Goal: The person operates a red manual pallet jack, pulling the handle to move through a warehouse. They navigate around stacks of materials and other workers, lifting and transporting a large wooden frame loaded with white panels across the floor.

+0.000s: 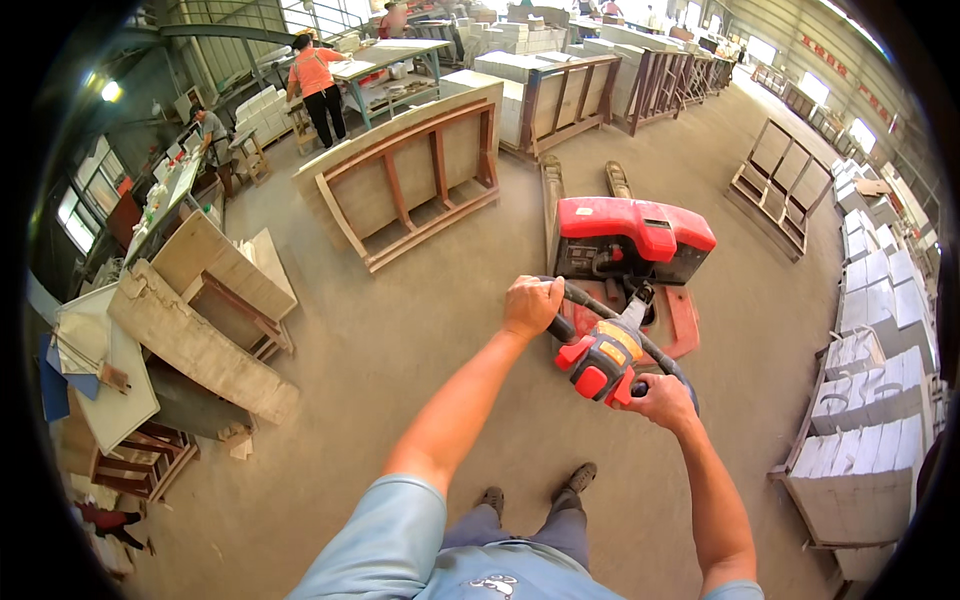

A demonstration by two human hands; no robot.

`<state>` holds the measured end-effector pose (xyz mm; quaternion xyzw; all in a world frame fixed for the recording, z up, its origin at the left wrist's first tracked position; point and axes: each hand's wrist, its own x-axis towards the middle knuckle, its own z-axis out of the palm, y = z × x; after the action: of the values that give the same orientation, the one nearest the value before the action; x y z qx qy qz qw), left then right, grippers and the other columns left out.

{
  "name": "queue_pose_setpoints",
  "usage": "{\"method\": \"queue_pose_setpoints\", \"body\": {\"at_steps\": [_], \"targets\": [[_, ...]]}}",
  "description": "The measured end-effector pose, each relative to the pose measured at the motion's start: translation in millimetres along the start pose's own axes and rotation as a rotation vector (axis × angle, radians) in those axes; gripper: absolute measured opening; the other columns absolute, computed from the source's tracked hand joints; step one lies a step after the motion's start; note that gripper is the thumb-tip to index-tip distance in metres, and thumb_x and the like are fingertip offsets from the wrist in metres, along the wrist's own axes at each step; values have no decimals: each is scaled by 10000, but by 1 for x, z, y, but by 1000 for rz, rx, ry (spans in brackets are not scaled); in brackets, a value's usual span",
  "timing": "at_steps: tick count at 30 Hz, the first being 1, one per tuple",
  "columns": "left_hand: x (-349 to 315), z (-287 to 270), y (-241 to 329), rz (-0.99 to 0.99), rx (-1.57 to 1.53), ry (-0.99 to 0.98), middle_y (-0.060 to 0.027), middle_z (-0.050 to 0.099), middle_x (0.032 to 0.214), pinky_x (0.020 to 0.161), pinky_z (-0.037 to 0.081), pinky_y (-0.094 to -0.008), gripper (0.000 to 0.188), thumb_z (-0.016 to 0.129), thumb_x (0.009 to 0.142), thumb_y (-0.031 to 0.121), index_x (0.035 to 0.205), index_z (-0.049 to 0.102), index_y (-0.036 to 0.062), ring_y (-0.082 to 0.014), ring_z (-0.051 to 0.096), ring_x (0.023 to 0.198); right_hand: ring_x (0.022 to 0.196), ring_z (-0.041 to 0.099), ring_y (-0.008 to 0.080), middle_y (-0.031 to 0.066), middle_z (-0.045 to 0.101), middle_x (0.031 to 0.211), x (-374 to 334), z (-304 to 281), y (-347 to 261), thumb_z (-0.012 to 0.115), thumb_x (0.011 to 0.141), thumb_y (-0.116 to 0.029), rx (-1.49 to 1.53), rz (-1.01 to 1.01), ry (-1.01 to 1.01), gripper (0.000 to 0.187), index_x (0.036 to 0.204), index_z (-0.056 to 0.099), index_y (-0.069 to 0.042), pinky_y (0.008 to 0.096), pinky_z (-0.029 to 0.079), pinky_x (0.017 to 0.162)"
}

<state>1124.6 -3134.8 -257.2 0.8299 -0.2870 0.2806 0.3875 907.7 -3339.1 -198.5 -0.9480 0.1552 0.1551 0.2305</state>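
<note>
In front of me stands a red and black electric pallet truck (640,235), its two forks (619,180) pointing away from me. Its tiller handle (605,355), with a grey head, red buttons and a black loop bar, leans toward my body. My left hand (532,305) is wrapped round the left side of the loop. On the right side, my right hand (664,400) grips the handle close to the red controls, with its thumb near a dark knob. The forks carry no load that I can see; their tips lie near the racks ahead.
A wooden-framed rack (410,185) stands left of the forks, and an open metal frame (783,190) to the right. White slabs (870,400) line the right side. Leaning boards (200,340) crowd the left. A person in an orange top (317,75) works at a table (385,62).
</note>
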Motion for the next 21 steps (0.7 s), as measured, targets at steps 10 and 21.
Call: {"method": "queue_pose_setpoints", "body": {"at_steps": [10, 21], "targets": [[-4, 6, -11, 9, 123, -28, -185, 640, 641, 643, 497, -516, 448, 571, 952, 308, 592, 654, 54, -389, 626, 646, 876, 703, 332, 148, 730, 884, 20, 4, 17, 734, 706, -657, -77, -126, 46, 600, 943, 725, -107, 461, 542, 768], [3, -23, -23, -103, 137, -95, -177, 646, 665, 722, 490, -487, 476, 493, 994, 279, 620, 638, 23, -396, 634, 733, 919, 697, 320, 161, 725, 944, 9, -28, -6, 682, 698, -688, -18, -210, -49, 652, 989, 720, -105, 424, 543, 818]]}}
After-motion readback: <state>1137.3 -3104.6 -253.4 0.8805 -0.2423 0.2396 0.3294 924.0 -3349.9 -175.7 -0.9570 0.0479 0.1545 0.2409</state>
